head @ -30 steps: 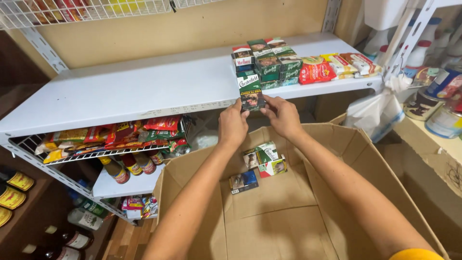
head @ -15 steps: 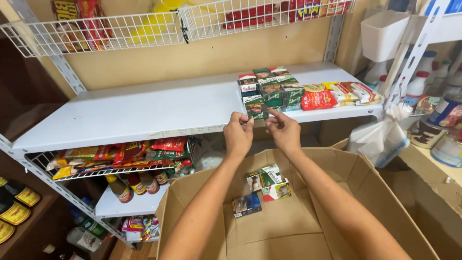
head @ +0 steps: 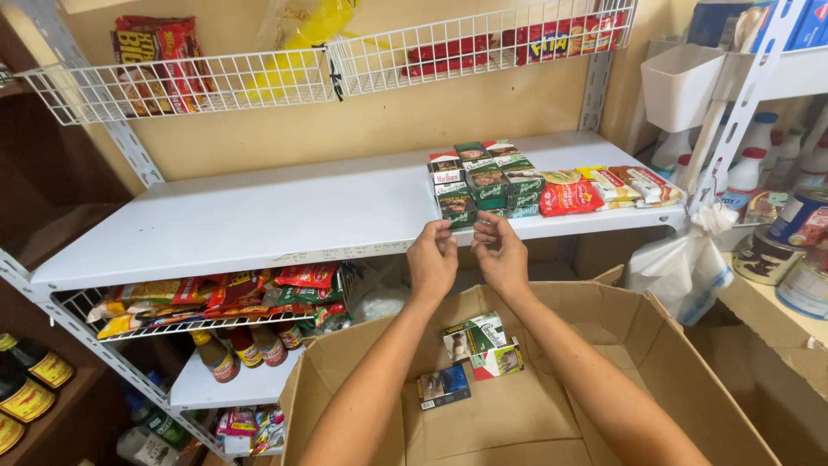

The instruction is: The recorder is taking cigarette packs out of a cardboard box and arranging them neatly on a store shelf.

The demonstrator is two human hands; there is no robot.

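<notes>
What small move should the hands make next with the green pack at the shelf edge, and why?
Probably slide the green pack back against the stacked packs. Both the left hand and right hand pinch it at the white shelf front edge, and it seems barely seated.

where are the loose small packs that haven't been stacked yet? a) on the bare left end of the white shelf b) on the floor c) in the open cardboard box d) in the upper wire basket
c: a few small packs lie on the bottom of the open cardboard box, below the left hand and right hand, which are up at the stacked packs on the white shelf.
</notes>
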